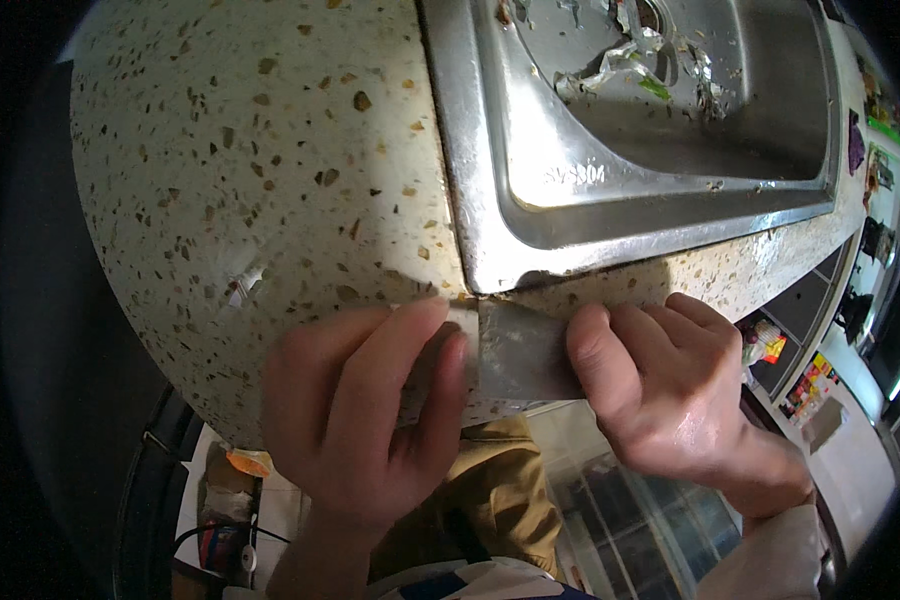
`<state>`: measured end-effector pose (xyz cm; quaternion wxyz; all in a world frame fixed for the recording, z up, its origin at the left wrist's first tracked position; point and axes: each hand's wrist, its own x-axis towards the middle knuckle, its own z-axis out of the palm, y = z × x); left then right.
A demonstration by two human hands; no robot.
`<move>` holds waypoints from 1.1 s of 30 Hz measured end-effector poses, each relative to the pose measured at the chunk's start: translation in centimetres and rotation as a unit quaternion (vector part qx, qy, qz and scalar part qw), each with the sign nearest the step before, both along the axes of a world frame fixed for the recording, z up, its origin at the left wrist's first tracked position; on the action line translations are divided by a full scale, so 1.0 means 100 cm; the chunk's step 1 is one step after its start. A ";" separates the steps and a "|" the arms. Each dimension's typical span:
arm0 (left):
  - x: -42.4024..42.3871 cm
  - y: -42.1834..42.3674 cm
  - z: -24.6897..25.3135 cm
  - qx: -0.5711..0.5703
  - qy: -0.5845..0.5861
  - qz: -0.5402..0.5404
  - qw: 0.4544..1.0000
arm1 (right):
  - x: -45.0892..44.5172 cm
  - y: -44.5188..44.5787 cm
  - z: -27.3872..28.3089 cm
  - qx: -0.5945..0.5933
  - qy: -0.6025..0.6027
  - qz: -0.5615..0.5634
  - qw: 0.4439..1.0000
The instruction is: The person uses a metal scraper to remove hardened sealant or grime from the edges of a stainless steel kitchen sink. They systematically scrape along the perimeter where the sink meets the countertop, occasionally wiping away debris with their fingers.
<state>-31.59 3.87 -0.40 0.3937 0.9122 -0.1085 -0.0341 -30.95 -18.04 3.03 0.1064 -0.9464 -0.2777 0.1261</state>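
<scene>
A flat grey rectangular piece (529,352), metallic-looking, extends from my right hand (667,382) over the counter's front strip, just below the sink's near left corner. My right hand is closed on its right end, and the fingers hide what they wrap around. At its left edge is my left hand (367,397), with curled fingers and the thumb a little apart. A paler bit shows near those fingertips. Whether the left hand grips it is unclear. Both hands are above the speckled terrazzo-like countertop (217,172).
The stainless steel sink (667,150) holds crumpled silvery foil-like scraps (607,67), a green fragment (654,88) and small debris near the drain. A clear plastic-like scrap (247,285) lies on the countertop. Below are my brown trousers (502,480) and a tiled floor.
</scene>
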 end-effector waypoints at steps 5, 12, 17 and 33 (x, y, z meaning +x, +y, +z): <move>0.009 -0.004 -0.002 0.028 -0.038 -0.041 0.998 | -0.032 -0.016 -0.010 0.059 -0.021 -0.167 0.984; 0.010 -0.007 0.003 0.003 0.006 -0.054 0.999 | -0.046 -0.006 0.000 0.116 0.045 -0.136 0.983; 0.008 -0.002 0.008 0.002 0.001 -0.066 0.998 | -0.007 -0.010 0.007 0.083 0.073 -0.075 0.991; -0.023 -0.002 0.003 -0.019 -0.008 -0.092 0.996 | 0.016 0.044 0.036 -0.023 0.169 -0.087 0.981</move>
